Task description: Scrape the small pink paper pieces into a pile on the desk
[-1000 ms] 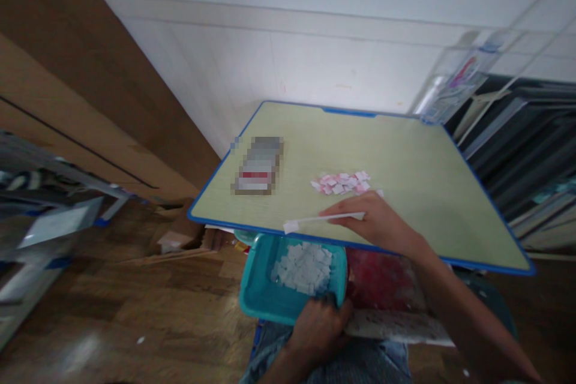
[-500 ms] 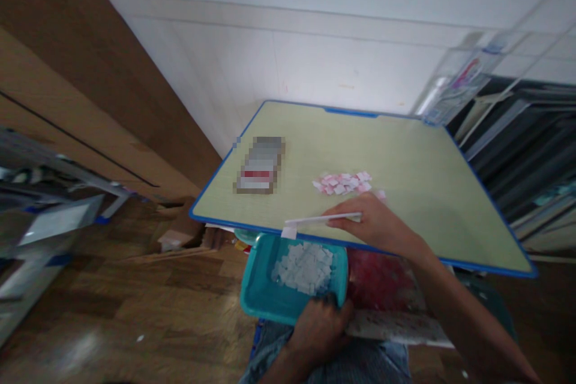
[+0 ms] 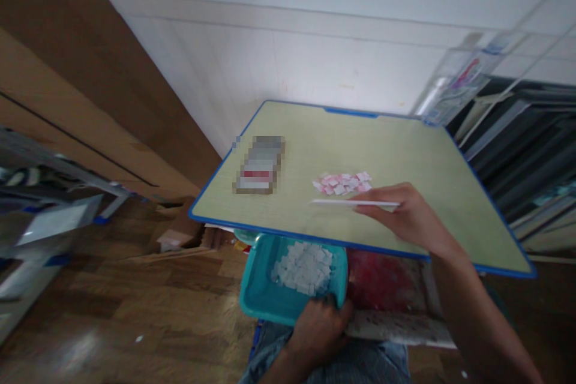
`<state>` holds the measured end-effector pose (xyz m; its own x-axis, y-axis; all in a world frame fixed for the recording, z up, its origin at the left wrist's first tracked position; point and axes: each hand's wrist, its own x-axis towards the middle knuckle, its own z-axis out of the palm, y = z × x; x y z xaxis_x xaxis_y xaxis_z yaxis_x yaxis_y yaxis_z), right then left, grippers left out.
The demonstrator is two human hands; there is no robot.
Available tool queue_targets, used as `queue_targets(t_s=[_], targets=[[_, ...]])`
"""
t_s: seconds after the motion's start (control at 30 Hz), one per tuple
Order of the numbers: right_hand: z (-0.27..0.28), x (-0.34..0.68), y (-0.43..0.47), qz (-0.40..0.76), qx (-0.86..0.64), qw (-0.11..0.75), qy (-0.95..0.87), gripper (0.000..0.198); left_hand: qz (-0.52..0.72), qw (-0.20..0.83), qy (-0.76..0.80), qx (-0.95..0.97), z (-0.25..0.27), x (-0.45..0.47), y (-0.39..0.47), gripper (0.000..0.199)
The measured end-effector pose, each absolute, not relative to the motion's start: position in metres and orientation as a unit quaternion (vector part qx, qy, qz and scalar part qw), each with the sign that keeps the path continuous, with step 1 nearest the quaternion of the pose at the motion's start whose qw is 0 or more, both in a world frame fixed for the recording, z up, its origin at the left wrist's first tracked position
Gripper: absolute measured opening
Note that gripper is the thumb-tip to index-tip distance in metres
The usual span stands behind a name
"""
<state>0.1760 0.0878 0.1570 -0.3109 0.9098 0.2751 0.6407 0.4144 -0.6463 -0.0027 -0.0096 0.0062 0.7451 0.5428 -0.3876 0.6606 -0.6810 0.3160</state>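
Observation:
My right hand (image 3: pixel 400 213) is above the table, its fingers pinched on slim white tweezers (image 3: pixel 333 203), whose tip points left. No piece shows at the tip, though it is slightly blurred. Just behind the tweezers lies a small pile of pink and white square pieces (image 3: pixel 342 183). Below the table's front edge, my left hand (image 3: pixel 320 327) is closed at the near right rim of a teal plastic basket (image 3: pixel 270 306); some of its fingers are hidden. Many white square pieces (image 3: pixel 306 267) lie in the basket.
The pale green table (image 3: pixel 405 150) has a blue edge. A pixelated phone-like object (image 3: pixel 260 165) lies at its left. A clear bottle-like package (image 3: pixel 463 84) stands at the back right. Beside the basket is a red-stained tray (image 3: pixel 382 282). Cardboard (image 3: pixel 180 234) lies on the floor.
My right hand and the tweezers have moved right and back, from above the basket's edge toward the pile. The white piece at the tip is gone from it. My left hand stays put.

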Motion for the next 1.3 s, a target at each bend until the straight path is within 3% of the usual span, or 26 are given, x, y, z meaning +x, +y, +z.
queue_targets(t_s=[0.2,0.33,0.53,0.7,0.93,1.3], targets=[[0.145,0.268,0.068,0.176,-0.642,0.340,-0.664,0.024,-0.120,0.223,0.330,0.909,0.005,-0.003,-0.008,0.024],[0.127,0.308,0.055,0.180,-0.685,0.327,-0.626,0.026,-0.134,0.223,0.324,0.910,0.010,-0.003,-0.003,0.038],[0.124,0.299,0.059,0.230,-0.633,0.315,-0.669,0.027,-0.141,0.223,0.325,0.908,0.016,-0.002,0.001,0.051],[0.139,0.296,0.063,0.298,-0.574,0.247,-0.721,0.030,-0.131,0.218,0.337,0.906,0.014,-0.005,0.005,0.046],[0.135,0.301,0.071,0.246,-0.610,0.303,-0.690,0.029,-0.137,0.212,0.327,0.911,0.012,-0.006,0.007,0.042],[0.146,0.313,0.052,0.287,-0.600,0.272,-0.695,0.029,-0.151,0.215,0.319,0.910,0.013,-0.004,0.006,0.034]])
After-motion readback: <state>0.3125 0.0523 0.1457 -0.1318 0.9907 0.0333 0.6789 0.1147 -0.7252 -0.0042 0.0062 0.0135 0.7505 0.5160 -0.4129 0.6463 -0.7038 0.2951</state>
